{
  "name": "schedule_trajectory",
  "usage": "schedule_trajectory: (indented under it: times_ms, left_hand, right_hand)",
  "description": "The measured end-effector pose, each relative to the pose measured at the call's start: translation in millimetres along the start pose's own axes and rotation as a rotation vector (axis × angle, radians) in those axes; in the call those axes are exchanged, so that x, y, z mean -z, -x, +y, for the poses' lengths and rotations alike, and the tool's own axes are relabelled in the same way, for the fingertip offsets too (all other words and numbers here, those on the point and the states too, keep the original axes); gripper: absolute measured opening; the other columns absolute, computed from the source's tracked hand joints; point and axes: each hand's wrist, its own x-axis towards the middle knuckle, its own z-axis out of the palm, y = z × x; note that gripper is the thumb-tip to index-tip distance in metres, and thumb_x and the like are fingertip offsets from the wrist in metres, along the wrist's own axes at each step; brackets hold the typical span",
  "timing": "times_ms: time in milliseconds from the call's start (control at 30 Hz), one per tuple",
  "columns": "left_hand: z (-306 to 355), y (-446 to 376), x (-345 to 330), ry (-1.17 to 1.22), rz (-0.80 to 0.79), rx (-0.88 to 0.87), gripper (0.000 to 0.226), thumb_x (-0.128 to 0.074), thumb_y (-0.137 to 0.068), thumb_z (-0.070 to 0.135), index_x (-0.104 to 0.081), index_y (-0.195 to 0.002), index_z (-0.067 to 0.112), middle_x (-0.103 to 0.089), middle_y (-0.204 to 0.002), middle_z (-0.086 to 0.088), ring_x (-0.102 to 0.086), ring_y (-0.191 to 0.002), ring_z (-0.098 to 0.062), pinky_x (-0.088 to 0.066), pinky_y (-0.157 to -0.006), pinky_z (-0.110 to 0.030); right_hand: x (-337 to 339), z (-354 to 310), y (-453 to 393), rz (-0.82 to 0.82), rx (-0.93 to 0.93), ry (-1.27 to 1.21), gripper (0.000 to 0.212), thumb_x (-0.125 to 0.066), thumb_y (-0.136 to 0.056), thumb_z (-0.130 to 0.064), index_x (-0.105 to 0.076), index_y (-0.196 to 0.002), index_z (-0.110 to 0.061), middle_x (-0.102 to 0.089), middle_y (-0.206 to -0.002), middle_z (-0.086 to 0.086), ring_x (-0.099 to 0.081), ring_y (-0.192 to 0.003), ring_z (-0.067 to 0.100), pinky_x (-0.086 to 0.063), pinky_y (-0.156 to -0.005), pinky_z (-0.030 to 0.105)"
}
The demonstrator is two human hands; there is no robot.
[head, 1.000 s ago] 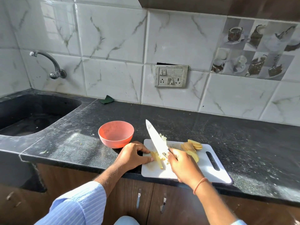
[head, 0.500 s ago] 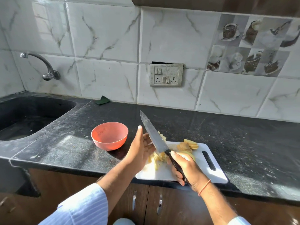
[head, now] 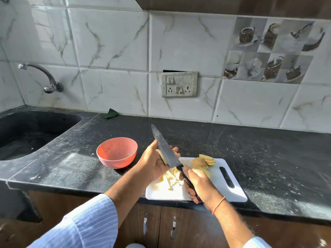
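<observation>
Pinning strips [head: 162, 157] against the knife [head: 165, 151] above the board's [head: 220, 178] left edge, the left hand [head: 152, 163], fingers curled round them, could get cut if the right hand [head: 200, 183], clamped on the handle, twists.

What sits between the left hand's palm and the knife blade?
A pale potato piece, seen in the head view: the left hand holds it against the flat of the knife, which the right hand grips by its handle.

Hands held up, close together
Left hand [head: 152, 163] cups a potato piece [head: 162, 157] (thumb up); right hand [head: 198, 185] grips the knife [head: 163, 148] handle.
</observation>
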Motion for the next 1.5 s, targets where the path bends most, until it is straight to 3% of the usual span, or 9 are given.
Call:
schedule_trajectory:
  times_ms: [233, 367, 433, 567, 667, 1000, 1200, 1367, 1500]
  left_hand:
    - [1.9, -11.9, 7.9, -0.178, 0.129, -0.027, 0.04, -0.07, -0.101, 0.022, -0.061, -0.134, 0.003, -0.075, -0.118, -0.02, -0.073, -0.111, -0.033, -0.053, -0.108, -0.056]
    - [2.8, -12.6, 12.1, -0.246, 0.231, -0.054, 0.031, -0.08, -0.091, 0.004, -0.064, -0.117, -0.002, -0.069, -0.098, -0.018, -0.069, -0.092, -0.03, -0.063, -0.085, -0.051]
    - [5.4, -12.3, 14.8, -0.258, 0.227, -0.045, 0.033, -0.078, -0.09, -0.001, -0.066, -0.121, -0.005, -0.073, -0.108, -0.023, -0.071, -0.097, -0.031, -0.065, -0.071, -0.046]
    - [11.5, -12.9, 20.9, -0.302, 0.2, -0.051, 0.037, -0.074, -0.09, -0.01, -0.065, -0.125, -0.003, -0.076, -0.119, -0.019, -0.072, -0.115, -0.032, -0.061, -0.087, -0.044]
    - [15.7, -12.3, 26.0, -0.468, 0.213, -0.054, 0.035, -0.066, -0.092, -0.017, -0.064, -0.123, 0.0, -0.079, -0.109, -0.011, -0.074, -0.106, -0.026, -0.061, -0.093, -0.043]
    - [22.6, -5.9, 35.0, -0.935, 0.356, -0.023, 0.025, -0.075, -0.091, -0.009, -0.066, -0.113, -0.004, -0.075, -0.109, -0.024, -0.078, -0.098, -0.034, -0.065, -0.088, -0.048]
    - [24.1, -0.8, 29.4, -1.082, 0.365, -0.058, 0.024, -0.079, -0.09, -0.003, -0.071, -0.113, 0.0, -0.076, -0.111, -0.016, -0.077, -0.099, -0.027, -0.065, -0.08, -0.034]
    - [22.0, -4.4, 26.9, -1.153, 0.366, -0.119, 0.015, -0.076, -0.092, -0.004, -0.068, -0.089, 0.008, -0.075, -0.107, -0.017, -0.077, -0.096, -0.026, -0.066, -0.078, -0.033]
    - [28.3, -5.1, 34.9, -1.488, 0.405, -0.202, 0.017, -0.064, -0.1, 0.019, -0.071, -0.093, 0.006, -0.075, -0.092, -0.009, -0.076, -0.084, -0.023, -0.063, -0.069, -0.03]
  right_hand:
    - [-4.7, 1.4, -4.2, 0.075, -0.051, 0.031, 0.042, -0.042, -0.112, -0.042, -0.061, -0.095, -0.009, -0.042, -0.053, 0.003, -0.033, -0.043, 0.015, -0.029, -0.04, 0.025]
    - [-6.9, 1.6, -7.1, 0.122, -0.072, 0.041, 0.045, -0.04, -0.112, -0.047, -0.059, -0.091, -0.012, -0.042, -0.054, 0.003, -0.036, -0.043, 0.016, -0.031, -0.042, 0.026]
    - [-7.2, 1.6, -7.7, 0.142, -0.064, 0.032, 0.043, -0.04, -0.111, -0.047, -0.057, -0.09, -0.013, -0.041, -0.055, 0.003, -0.036, -0.044, 0.017, -0.031, -0.043, 0.027]
    - [-6.0, 1.4, -6.8, 0.166, -0.063, 0.008, 0.044, -0.041, -0.111, -0.048, -0.057, -0.093, -0.011, -0.039, -0.055, 0.003, -0.036, -0.044, 0.017, -0.03, -0.042, 0.027]
    - [-5.3, 0.5, -5.7, 0.164, -0.063, -0.016, 0.044, -0.041, -0.111, -0.046, -0.059, -0.094, -0.01, -0.039, -0.054, 0.003, -0.034, -0.044, 0.017, -0.028, -0.042, 0.024]
    - [-4.0, -0.2, -6.5, 0.16, -0.057, -0.02, 0.044, -0.042, -0.111, -0.046, -0.062, -0.092, -0.012, -0.039, -0.055, 0.002, -0.034, -0.044, 0.017, -0.028, -0.043, 0.023]
    - [-4.5, -0.1, -6.6, 0.165, -0.056, -0.05, 0.042, -0.043, -0.111, -0.045, -0.06, -0.094, -0.01, -0.038, -0.054, 0.003, -0.031, -0.043, 0.016, -0.026, -0.041, 0.021]
    - [-3.3, 1.4, -6.6, 0.165, -0.052, -0.05, 0.043, -0.044, -0.111, -0.045, -0.061, -0.095, -0.01, -0.039, -0.055, 0.004, -0.032, -0.044, 0.016, -0.027, -0.042, 0.022]
    - [-3.4, 1.4, -6.8, 0.161, -0.052, -0.048, 0.044, -0.043, -0.111, -0.046, -0.061, -0.096, -0.009, -0.039, -0.055, 0.004, -0.033, -0.045, 0.016, -0.026, -0.042, 0.023]
